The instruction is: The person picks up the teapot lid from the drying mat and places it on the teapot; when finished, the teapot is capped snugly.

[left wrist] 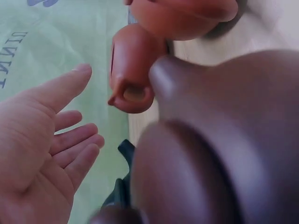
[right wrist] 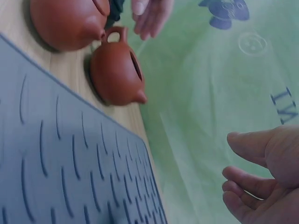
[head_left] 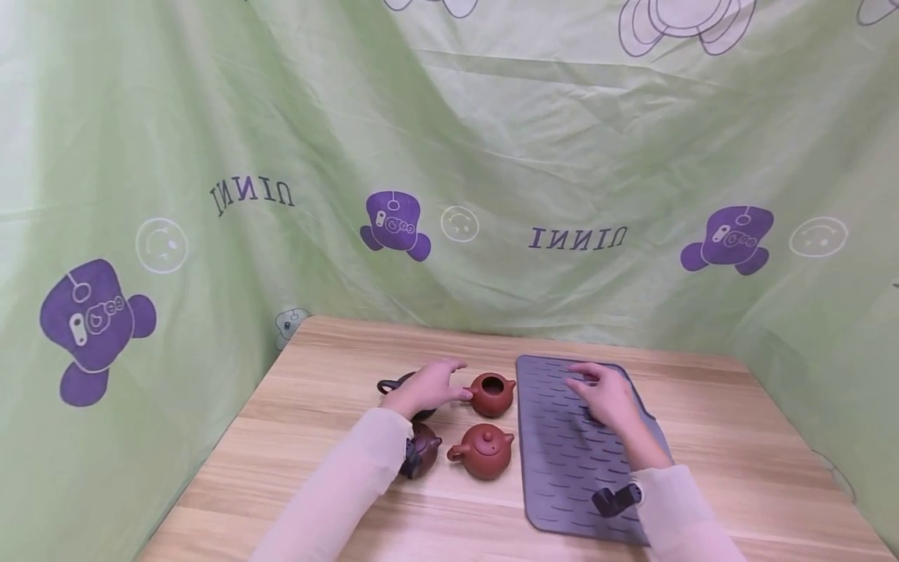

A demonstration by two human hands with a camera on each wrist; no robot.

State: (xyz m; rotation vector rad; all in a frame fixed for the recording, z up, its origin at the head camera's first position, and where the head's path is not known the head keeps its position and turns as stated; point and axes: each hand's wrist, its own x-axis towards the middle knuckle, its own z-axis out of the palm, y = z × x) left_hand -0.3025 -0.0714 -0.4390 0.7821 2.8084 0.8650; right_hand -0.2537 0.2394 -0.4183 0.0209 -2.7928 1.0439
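Note:
My left hand (head_left: 430, 388) is over a black teapot (head_left: 389, 385), hiding most of it. Its fingers are extended and hold nothing; the fingertips reach close to the handle of a lidless reddish-brown teapot (head_left: 492, 396). In the left wrist view a dark brown lidded teapot (left wrist: 243, 112) fills the right side, beside the hand (left wrist: 51, 135). A red lidded teapot (head_left: 486, 451) sits nearer the front. Above a grey ridged mat (head_left: 562, 468), my right hand (head_left: 605, 396) hovers with thumb and fingers apart and nothing between them.
The wooden table (head_left: 309, 460) carries the teapots in two rows left of the mat. A green printed curtain (head_left: 492, 297) hangs behind and along both sides. Small black devices (head_left: 618, 499) are strapped at the wrists over light sleeves.

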